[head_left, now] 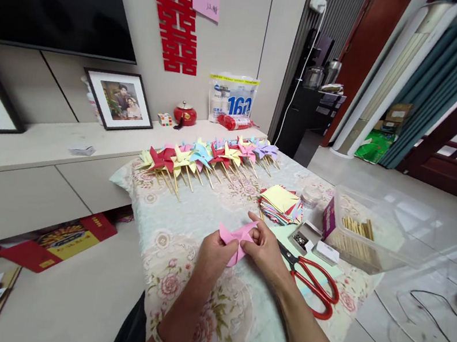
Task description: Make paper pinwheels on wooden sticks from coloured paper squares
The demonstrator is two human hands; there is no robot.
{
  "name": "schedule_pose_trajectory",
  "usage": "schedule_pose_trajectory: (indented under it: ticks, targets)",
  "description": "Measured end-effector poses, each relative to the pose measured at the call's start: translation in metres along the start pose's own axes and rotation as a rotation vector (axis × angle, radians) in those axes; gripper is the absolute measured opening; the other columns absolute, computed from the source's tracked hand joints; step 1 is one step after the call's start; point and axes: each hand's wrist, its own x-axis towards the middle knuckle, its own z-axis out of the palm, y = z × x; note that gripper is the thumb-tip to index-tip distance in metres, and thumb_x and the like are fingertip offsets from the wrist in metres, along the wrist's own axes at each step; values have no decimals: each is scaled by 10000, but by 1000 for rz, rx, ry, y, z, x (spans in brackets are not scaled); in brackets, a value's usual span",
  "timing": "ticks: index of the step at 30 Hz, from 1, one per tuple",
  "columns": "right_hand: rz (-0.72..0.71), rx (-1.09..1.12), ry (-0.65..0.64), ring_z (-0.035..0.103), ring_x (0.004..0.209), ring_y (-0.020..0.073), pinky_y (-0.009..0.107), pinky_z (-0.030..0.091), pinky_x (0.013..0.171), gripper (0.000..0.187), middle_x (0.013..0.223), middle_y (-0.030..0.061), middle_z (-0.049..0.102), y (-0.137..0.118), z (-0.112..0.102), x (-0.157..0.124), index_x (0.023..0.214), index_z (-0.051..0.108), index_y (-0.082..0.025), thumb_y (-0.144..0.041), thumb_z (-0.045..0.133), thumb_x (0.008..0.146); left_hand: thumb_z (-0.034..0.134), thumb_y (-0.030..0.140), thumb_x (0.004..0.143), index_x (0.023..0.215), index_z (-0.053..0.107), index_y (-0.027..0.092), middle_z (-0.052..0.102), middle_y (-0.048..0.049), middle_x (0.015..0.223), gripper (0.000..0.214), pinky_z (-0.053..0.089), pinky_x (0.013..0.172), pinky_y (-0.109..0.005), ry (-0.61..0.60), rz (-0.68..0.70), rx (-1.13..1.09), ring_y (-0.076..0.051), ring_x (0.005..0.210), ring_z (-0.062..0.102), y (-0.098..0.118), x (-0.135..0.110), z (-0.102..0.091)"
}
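Between my two hands is a pink paper pinwheel (228,234) with its blades folded in toward the middle. My left hand (213,256) pinches it from the left, thumb near the centre. From the right, my right hand (266,252) grips the paper with thumb and fingers close to the centre. Whether a pin sits under the fingertips is hidden. Red-handled scissors (317,284) lie just right of my right hand, by an open small box (304,237) of metal pins. A stack of coloured paper squares (280,200) lies beyond my hands.
Several finished pinwheels (202,155) on sticks line the table's far side. At right stands a clear plastic bin (378,243) holding wooden sticks (358,229). A small white box (326,252) and a round clear container (310,196) are nearby. Flowered cloth (174,284) covers the table.
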Motion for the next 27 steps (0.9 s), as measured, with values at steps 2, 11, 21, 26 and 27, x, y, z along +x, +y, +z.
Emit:
schedule_pose_trajectory:
  ticks: [2,11,21,26,27]
  targets:
    - [-17,-22,9,370,528,92,225,278,522,841,609,-119,405,0,1,-1,1485,356,-98,-150,605,683,725,267,616,685,716,134,640,0,566,150,376,518,-240,2,9,34,-162,556,540,0,1,0]
    - [-147,-199,18,413,591,98,232,351,577,724,669,-89,434,-10,1,-9,1399,493,-90,-80,566,679,726,331,630,643,693,128,628,1,547,206,368,517,-239,3,26,118,-152,544,517,4,-8,-7]
    - [-220,-359,160,634,785,167,279,494,721,343,897,45,692,-13,-5,-44,1186,635,-148,-267,561,873,739,374,633,717,696,110,642,4,591,281,411,563,-251,20,37,-68,-159,563,548,-8,-29,-14]
    - [-203,-675,285,625,856,191,291,455,795,201,902,62,697,-36,-57,-58,881,680,-171,-244,495,910,770,386,641,745,698,113,640,8,603,302,407,576,-246,1,46,-155,-154,578,550,-15,-42,-17]
    - [-183,-754,308,618,855,196,294,442,791,219,895,69,692,-43,-69,-58,861,675,-168,-225,471,918,781,376,636,749,700,114,640,9,607,297,406,579,-244,-1,48,-170,-154,584,552,-16,-46,-18]
